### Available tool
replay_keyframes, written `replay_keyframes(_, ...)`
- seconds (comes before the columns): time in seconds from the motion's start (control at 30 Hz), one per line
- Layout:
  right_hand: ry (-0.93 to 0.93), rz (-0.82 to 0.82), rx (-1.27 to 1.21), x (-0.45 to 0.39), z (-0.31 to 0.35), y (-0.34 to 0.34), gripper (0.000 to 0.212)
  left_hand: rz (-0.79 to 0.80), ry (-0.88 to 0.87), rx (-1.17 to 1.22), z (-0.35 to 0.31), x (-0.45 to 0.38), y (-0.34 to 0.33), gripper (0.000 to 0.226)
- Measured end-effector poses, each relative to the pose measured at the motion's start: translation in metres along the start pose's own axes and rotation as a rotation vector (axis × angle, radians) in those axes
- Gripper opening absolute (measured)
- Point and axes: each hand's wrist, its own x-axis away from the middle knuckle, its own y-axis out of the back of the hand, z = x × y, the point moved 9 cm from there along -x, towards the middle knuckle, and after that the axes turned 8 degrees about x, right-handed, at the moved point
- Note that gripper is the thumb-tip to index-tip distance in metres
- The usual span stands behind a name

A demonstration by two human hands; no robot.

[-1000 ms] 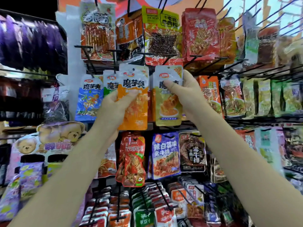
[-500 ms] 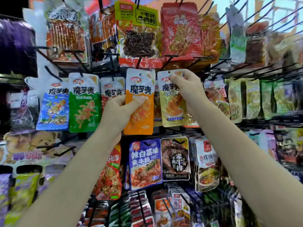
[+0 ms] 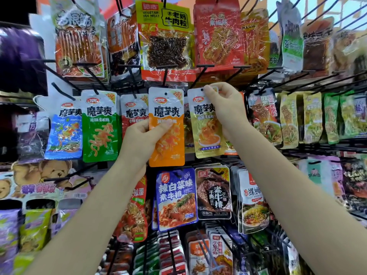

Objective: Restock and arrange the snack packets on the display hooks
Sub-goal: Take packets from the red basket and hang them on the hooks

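Note:
My left hand grips an orange snack packet at its middle, thumb across the front. The packet stands upright in front of the middle row. My right hand pinches the top edge of a yellow-green packet beside its hang hole, just under a black display hook. To the left in the same row hang a red packet, a green packet and a blue packet of the same brand.
Larger snack bags hang on the row above. Below hang a blue-purple packet and a black packet. Several bare black hooks jut out at upper left. More packets fill the racks to the right and at the bottom.
The view has shifted right and moved closer. My right hand has raised the yellow-green packet's top toward the hook. My left hand keeps its hold on the orange packet.

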Motion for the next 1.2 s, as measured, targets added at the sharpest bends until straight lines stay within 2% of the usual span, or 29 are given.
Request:
replay_keyframes(0.67,-0.01,-0.033,0.03,-0.007,0.01,0.0,0.013,0.028,0.041,0.062,0.007,-0.003,0.001,0.011)
replay_keyframes(0.83,0.013,-0.028,0.074,-0.005,0.011,0.004,0.007,0.037,0.042,0.064,0.007,-0.002,0.001,0.01)
replay_keyframes(0.93,0.119,-0.052,0.222,-0.003,0.017,0.008,0.008,0.042,0.048,0.079,0.008,-0.001,0.001,0.009)
replay_keyframes(1.1,0.512,-0.154,0.641,0.011,0.043,0.0,0.016,0.047,0.061,0.085,0.007,0.0,0.001,0.009)
replay_keyframes(1.2,0.544,-0.219,0.898,0.013,0.041,-0.003,0.024,0.05,0.064,0.084,0.006,0.001,0.001,0.008)
